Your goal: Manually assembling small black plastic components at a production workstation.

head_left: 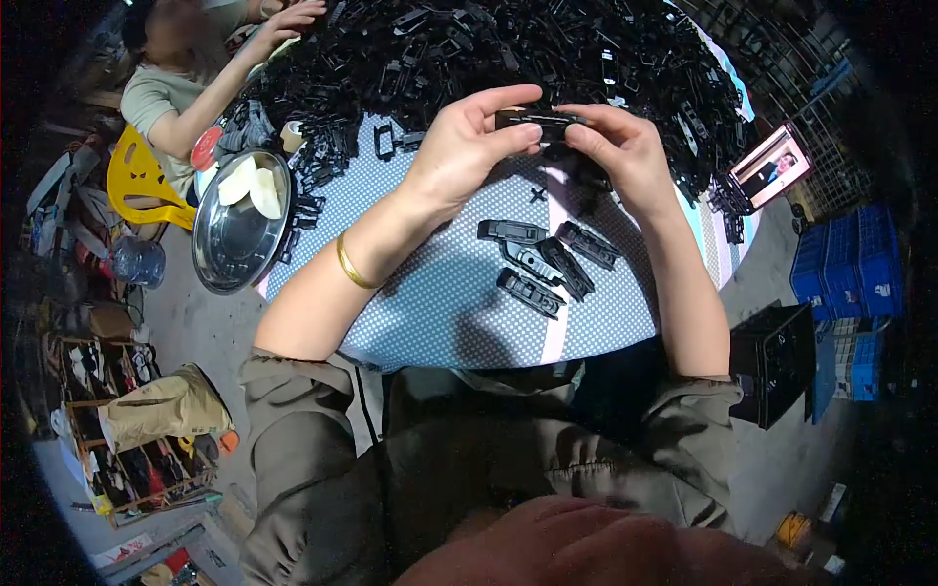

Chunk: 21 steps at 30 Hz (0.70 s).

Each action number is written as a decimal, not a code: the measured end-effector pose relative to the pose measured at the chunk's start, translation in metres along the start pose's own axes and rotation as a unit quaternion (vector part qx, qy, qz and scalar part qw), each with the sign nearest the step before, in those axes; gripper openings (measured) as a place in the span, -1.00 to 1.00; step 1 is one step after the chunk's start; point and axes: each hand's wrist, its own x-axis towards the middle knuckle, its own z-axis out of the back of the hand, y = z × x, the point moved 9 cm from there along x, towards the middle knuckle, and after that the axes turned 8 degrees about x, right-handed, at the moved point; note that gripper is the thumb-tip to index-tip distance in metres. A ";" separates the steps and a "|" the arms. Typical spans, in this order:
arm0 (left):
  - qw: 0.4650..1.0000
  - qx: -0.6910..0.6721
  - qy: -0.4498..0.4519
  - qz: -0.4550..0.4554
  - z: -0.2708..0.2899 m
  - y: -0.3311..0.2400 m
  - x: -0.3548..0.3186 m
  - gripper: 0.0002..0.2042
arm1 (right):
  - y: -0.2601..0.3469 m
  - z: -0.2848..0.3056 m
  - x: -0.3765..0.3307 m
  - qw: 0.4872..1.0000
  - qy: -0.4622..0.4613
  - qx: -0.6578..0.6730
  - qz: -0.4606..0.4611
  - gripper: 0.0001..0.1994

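Head view. The left hand (459,146) and the right hand (620,146) are raised together over the far half of the round table with the dotted pale-blue cloth (440,303). Both close on one small oblong black plastic clip part (535,120): left thumb and fingers pinch its left end, right fingertips pinch its right end. The part lies level between them, clear of the cloth. A thin gold bangle (350,266) sits on the left wrist.

Judged from this grip, the step in hand is pressing or checking the part's two halves. To do it well, keep the part level, keep fingertips off the seam, and press evenly from both ends; uneven pressure could skew the fit.

Five similar long black plastic pieces (547,259) lie in a loose group on the cloth near the table's near edge, just below the hands. Keep this group apart from the large heap of loose black plastic parts (547,49) that covers the far edge, so the two lots do not mix.

At the left edge a round shiny metal bowl (239,220) holds pale pieces. Beyond it another person's hand (293,18) reaches into the heap. At the right edge a small lit phone screen (772,166) stands tilted.
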 end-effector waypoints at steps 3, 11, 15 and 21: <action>0.999 -0.006 0.031 0.033 -0.002 0.003 0.000 -0.61 | -0.006 0.009 0.008 1.000 0.014 0.023 0.006 -0.67; 0.871 0.411 0.269 0.017 -0.052 0.029 -0.018 -0.79 | -0.010 0.060 0.004 0.946 0.046 -0.316 -0.054 -0.86; 0.862 0.482 0.130 -0.081 -0.046 0.028 0.007 -0.76 | -0.025 0.070 -0.009 0.936 0.114 -0.310 -0.124 -0.91; 0.781 0.579 0.037 -0.231 -0.042 0.023 0.016 -0.74 | -0.018 0.095 -0.012 0.883 0.044 -0.448 -0.132 -0.82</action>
